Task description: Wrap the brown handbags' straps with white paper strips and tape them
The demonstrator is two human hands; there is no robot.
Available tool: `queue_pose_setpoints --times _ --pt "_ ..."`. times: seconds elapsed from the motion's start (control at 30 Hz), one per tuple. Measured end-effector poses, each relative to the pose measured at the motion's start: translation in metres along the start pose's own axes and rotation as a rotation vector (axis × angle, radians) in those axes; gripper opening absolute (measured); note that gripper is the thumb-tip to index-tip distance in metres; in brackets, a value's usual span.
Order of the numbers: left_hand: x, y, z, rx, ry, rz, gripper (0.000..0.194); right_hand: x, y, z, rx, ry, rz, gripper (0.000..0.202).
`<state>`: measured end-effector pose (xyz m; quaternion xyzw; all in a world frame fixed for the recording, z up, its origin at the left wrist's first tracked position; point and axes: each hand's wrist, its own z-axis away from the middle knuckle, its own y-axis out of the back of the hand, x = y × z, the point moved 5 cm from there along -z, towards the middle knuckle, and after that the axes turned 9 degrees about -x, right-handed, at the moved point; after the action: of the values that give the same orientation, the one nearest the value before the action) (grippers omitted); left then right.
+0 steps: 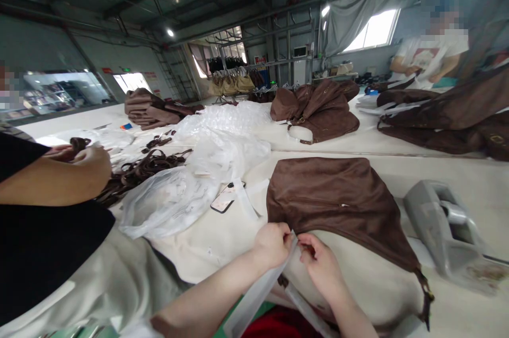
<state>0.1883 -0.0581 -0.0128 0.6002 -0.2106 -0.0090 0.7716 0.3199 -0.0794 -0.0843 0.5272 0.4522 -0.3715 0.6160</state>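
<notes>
There's room at right, bare table [473, 171] beyond the tape dispenser [431, 224]! Left, crumpled plastic [167, 200] blocks; brown bag [326, 189] and tape dispenser seem barely apart.

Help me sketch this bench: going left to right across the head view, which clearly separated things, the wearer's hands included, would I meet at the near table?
Tangled dark-brown straps → pale, dark-edged rectangular phone → wearer's bare left hand → bare right hand → grey, blocky tape dispenser.

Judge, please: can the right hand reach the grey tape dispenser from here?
Probably yes. The grey tape dispenser stands to the right of the right hand, with only the low-lying brown bag seemingly between; nothing tall blocks the way.
</notes>
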Motion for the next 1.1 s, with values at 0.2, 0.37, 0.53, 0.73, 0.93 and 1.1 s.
queue_pose_setpoints --times 0.2,0.37,0.53,0.73,0.93,1.1 --pt "-0.008 0.003 0.003 -0.076 -0.022 0.075 0.030 0.009 -0.009 -0.015 -0.212 -0.254 -0.059 0.029" --pt "-0.013 0.001 0.007 -0.063 0.010 0.084 0.024 0.001 -0.016 -0.027 -0.270 -0.226 -0.116 0.028" --pt "0.007 -0.003 0.027 0.051 -0.024 -0.126 0.025 -0.003 -0.015 -0.027 -0.200 -0.176 -0.175 0.029" --pt "0.027 -0.020 0.034 -0.019 -0.067 -0.389 0.027 -0.005 -0.011 -0.020 -0.148 -0.216 -0.285 0.035" --pt "0.029 -0.017 0.037 -0.013 -0.172 -0.403 0.031 -0.010 -0.010 -0.016 -0.122 -0.217 -0.316 0.046" --pt "0.008 -0.005 0.032 -0.046 -0.070 0.062 0.032 -0.009 -0.008 -0.015 -0.099 -0.163 -0.327 0.047"
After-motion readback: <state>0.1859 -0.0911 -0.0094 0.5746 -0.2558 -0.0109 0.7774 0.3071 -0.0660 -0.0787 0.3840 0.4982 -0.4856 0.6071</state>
